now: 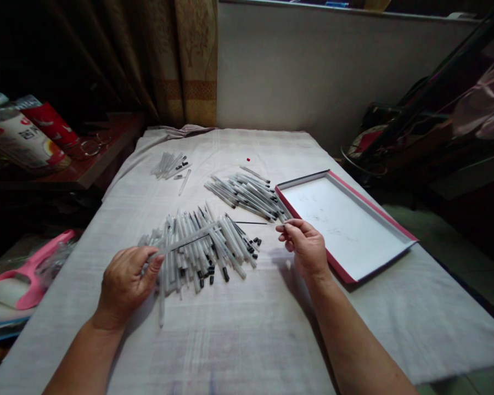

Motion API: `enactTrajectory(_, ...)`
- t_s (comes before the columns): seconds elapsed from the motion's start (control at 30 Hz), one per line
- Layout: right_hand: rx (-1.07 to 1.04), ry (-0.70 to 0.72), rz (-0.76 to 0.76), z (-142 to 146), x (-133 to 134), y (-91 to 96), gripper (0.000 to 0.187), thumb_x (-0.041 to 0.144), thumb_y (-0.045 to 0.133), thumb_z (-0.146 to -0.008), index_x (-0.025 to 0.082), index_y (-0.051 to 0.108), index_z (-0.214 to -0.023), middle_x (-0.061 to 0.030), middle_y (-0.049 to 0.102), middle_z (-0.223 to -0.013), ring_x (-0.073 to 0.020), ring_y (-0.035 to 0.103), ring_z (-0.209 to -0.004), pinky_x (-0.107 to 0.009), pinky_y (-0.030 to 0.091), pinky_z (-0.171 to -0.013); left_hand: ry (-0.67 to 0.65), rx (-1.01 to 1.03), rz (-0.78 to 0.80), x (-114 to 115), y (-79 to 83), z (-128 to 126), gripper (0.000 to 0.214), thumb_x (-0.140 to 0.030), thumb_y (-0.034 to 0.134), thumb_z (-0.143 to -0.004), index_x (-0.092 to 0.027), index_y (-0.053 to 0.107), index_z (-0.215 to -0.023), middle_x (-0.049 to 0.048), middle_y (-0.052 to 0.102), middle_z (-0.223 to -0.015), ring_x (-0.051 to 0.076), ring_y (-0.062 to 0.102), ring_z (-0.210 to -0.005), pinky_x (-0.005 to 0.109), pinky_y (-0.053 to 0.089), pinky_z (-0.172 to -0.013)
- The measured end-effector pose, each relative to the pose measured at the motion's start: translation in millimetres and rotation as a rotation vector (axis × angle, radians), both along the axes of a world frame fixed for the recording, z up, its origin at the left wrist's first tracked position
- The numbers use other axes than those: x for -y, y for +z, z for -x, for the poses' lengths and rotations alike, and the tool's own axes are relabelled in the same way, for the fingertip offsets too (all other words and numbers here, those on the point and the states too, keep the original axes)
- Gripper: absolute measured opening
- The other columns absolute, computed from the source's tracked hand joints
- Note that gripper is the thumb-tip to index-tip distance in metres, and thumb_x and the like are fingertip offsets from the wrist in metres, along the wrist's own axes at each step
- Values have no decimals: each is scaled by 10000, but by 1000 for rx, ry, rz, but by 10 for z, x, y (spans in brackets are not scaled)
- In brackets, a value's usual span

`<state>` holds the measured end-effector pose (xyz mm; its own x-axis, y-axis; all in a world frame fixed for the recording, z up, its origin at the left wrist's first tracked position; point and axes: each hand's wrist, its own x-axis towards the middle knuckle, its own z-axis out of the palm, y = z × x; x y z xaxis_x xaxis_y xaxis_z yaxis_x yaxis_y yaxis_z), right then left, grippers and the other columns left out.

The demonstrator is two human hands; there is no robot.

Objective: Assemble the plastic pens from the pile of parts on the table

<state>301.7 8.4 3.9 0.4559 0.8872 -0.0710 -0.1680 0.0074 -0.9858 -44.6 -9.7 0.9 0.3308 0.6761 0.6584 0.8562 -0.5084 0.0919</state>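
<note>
Between the thumb and fingers of my left hand (125,280) is a clear pen barrel (191,237), slanting up to the right over a pile of pens (189,269). My right hand (304,244) pinches the end of a thin ink refill (251,223), whose dark length points left toward the barrel, apart from it. Loose black caps (211,271) lie in and around the pile. Behind my right hand, a second heap of pens (247,193) rests against a shallow box lid (341,270) with red sides and a white inside.
Farther back on the cloth-covered table (230,340) lie a small group of clear barrels (164,164) and a red cap (248,159). At left, a jar (24,137) stands on a brown side table, with a pink-handled roller (37,271) below. A wall (280,71) closes off the back.
</note>
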Motion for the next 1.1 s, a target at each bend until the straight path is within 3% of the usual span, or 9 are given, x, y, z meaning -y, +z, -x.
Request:
enactTrajectory(0.17, 247, 83, -148, 221, 111, -89, 153, 332, 678, -753, 184, 675, -790, -61, 759, -729, -154, 661, -548, -219, 436, -420, 106, 14, -4, -3, -5, 48, 224, -414, 451, -989, -243, 570, -907, 0, 681, -786, 186, 660, -745, 301, 496, -703)
enactTrajectory(0.33, 820, 255, -421, 383, 217, -167, 129, 166, 587, -836, 199, 712, -827, -39, 754, -737, -128, 638, -542, -249, 519, -565, 4, 38, -41, 5, -14, -83, 182, -371, 491, -978, -228, 574, -900, 4, 673, -765, 173, 652, -695, 283, 495, -667)
enactTrajectory(0.5, 1040, 358, -539, 392, 239, -136, 127, 160, 584, -852, 177, 710, -865, -78, 753, -798, -194, 695, -725, -304, 547, -710, -60, 61, -4, 27, -17, -164, 156, -348, 505, -970, -221, 582, -926, 8, 684, -789, 173, 658, -714, 286, 507, -677)
enactTrajectory(0.6, 933, 394, -442, 398, 251, -89, 130, 236, 593, -864, 176, 708, -874, -71, 735, -789, -182, 668, -694, -297, 530, -686, -101, 80, 35, 52, -8, -219, 156, -350, 506, -970, -221, 583, -926, 2, 684, -779, 165, 654, -708, 284, 510, -681)
enactTrajectory(0.77, 416, 588, -133, 449, 270, -47, 304, 414, 580, -887, 166, 690, -1024, -14, 691, -649, -148, 638, -562, -248, 493, -554, -201, 108, 130, 103, 17, -317, 157, -347, 515, -965, -225, 609, -933, 2, 701, -793, 163, 657, -743, 291, 508, -732)
enactTrajectory(0.87, 252, 732, -32, 479, 273, -20, 318, 465, 590, -875, 170, 708, -874, 15, 638, -550, -123, 601, -499, -235, 486, -537, -251, 101, 140, 119, 24, -357, 151, -330, 516, -969, -218, 616, -950, 11, 702, -806, 165, 653, -766, 294, 498, -753)
enactTrajectory(1.0, 263, 787, -61, 456, 270, 49, 283, 423, 610, -869, 171, 725, -809, 7, 658, -559, -116, 596, -508, -227, 486, -532, -315, 94, 212, 131, 58, -420, 225, -359, 482, -983, -213, 627, -892, 16, 687, -775, 162, 639, -746, 293, 486, -730)
enactTrajectory(1.1, 373, 776, -185, 352, 267, 118, 200, 331, 618, -867, 184, 754, -862, -10, 707, -620, -131, 636, -557, -249, 515, -581, -345, 148, 419, 142, 131, -399, 351, -421, 423, -994, -212, 609, -781, 13, 650, -703, 154, 605, -670, 286, 480, -636)
